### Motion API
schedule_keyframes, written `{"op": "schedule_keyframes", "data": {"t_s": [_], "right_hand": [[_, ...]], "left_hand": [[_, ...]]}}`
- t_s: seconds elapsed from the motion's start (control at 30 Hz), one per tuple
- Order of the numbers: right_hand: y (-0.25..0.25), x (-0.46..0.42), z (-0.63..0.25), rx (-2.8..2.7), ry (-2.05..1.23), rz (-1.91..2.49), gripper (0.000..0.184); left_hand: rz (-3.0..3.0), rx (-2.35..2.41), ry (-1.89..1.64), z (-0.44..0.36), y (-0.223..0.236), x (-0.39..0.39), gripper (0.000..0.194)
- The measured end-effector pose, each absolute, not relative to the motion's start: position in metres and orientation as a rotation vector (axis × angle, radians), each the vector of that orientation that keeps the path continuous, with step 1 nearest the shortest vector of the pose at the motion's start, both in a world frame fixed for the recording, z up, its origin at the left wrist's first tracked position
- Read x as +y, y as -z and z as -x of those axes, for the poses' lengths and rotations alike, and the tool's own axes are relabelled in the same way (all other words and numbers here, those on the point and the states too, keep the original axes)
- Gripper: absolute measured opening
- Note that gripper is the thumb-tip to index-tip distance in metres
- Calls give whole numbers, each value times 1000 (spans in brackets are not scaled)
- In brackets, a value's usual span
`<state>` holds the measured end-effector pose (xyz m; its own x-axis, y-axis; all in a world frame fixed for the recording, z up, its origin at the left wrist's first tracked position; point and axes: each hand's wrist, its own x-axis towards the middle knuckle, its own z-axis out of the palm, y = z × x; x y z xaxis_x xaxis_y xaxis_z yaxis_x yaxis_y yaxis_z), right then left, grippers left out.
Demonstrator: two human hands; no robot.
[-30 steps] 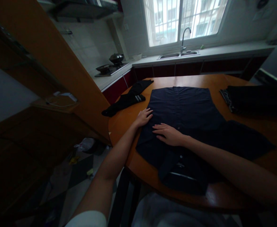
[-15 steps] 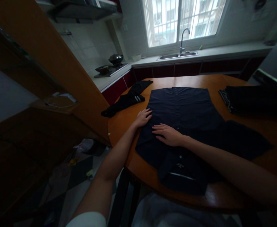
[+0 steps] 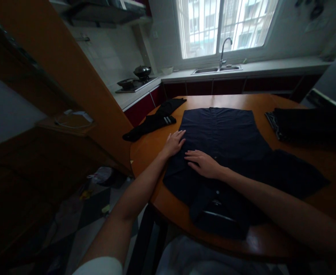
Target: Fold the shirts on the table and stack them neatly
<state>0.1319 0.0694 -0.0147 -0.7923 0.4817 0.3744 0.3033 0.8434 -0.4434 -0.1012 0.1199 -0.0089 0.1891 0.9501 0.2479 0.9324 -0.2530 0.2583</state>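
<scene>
A dark navy shirt (image 3: 228, 131) lies spread on the wooden table (image 3: 242, 100), its collar towards me and small buttons down the front. The sleeve on the right reaches out to the side; on the left no sleeve shows sticking out. My left hand (image 3: 174, 143) rests with outstretched fingers on the shirt's left edge. Lower and further right, my right hand (image 3: 204, 163) lies palm down on the cloth, fingers extended. Neither hand grips anything that I can see.
Black clothing with two light stripes (image 3: 156, 118) lies at the table's left. A folded dark stack of cloth (image 3: 308, 124) is at the right. Behind are a counter with a sink (image 3: 206, 70) and a stove with pans (image 3: 126, 83). A wooden cabinet panel stands left.
The view has shifted slightly. Both hands stay at nearly the same spots on the shirt, and the shirt looks unchanged.
</scene>
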Motion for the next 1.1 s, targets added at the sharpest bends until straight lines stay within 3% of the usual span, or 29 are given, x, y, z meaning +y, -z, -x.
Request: {"op": "schedule_keyframes", "data": {"t_s": [0.47,0.8,1.1], "right_hand": [[17,72,-133,-2607,-426,721,42],[17,72,-133,-2621,-413,718,43],[17,73,-132,-2561,-462,719,42]], "left_hand": [[-2365,1691,-486,114,21,131,55],[-2462,1809,-343,99,15,116,54],[-2385,1751,-300,103,17,70,71]]}}
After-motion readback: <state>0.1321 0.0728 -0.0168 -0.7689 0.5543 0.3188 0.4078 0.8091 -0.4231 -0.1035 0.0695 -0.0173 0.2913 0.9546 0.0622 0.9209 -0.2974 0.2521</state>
